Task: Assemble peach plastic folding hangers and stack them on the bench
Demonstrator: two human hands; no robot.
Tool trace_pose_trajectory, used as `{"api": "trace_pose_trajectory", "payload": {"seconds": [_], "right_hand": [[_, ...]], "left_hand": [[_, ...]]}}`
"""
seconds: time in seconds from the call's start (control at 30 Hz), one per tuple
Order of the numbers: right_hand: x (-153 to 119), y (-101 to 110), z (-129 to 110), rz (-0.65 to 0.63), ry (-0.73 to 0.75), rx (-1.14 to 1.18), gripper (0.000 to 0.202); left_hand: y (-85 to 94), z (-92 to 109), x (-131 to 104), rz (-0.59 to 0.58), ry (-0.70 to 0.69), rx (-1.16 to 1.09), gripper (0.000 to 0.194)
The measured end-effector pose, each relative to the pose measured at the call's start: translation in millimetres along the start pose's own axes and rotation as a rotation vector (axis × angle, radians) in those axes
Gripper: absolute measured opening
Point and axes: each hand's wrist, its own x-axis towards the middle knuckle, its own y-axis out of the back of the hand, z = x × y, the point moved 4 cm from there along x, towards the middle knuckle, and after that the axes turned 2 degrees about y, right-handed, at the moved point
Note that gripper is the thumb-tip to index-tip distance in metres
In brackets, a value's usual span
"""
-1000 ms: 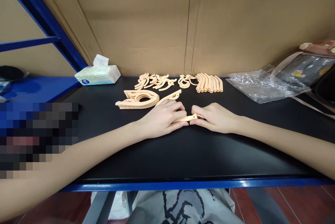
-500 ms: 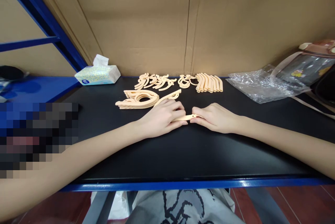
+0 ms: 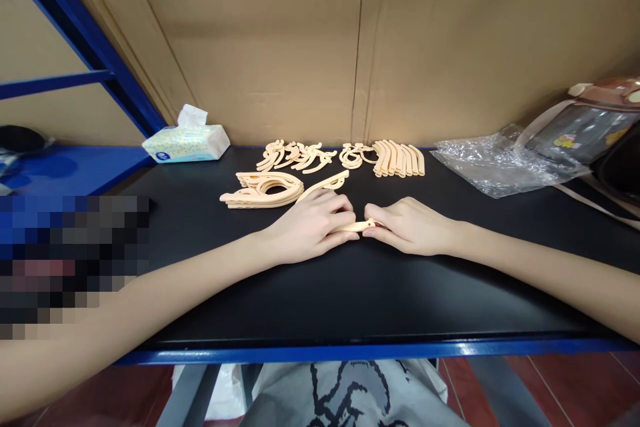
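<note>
My left hand (image 3: pixel 316 228) is closed round a beige plastic hanger (image 3: pixel 331 182). One curved arm of it sticks out beyond my knuckles, and its jointed end, with a small round hole, shows between my two hands. My right hand (image 3: pixel 411 227) pinches a small beige part at that end; the fingers hide most of it, so its shape cannot be made out. Just behind my left hand lies a stack of folded beige hangers (image 3: pixel 263 197).
Along the back of the black table (image 3: pixel 350 300) lie loose hook-shaped pieces (image 3: pixel 295 156), ring-shaped pieces (image 3: pixel 351 157) and a row of curved arms (image 3: pixel 399 158). A tissue pack (image 3: pixel 187 144) stands back left. Clear plastic wrap (image 3: pixel 495 164) and a strapped bottle (image 3: pixel 580 130) are at right.
The hanger's projecting arm has shifted very slightly to the right. Both hands keep their grips in nearly the same place.
</note>
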Motion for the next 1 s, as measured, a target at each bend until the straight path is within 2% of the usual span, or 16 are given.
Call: {"api": "trace_pose_trajectory", "payload": {"seconds": [0.53,1.0], "right_hand": [[0.3,-0.9,-2.2,-0.016,-0.002,-0.082,0.041],[0.3,1.3,-0.3,0.025,0.002,0.014,0.036]], "left_hand": [[-2.2,-2.7,-0.2,-0.001,0.016,-0.09,0.026],[-1.8,-1.4,-1.0,0.007,-0.001,-0.038,0.03]]}}
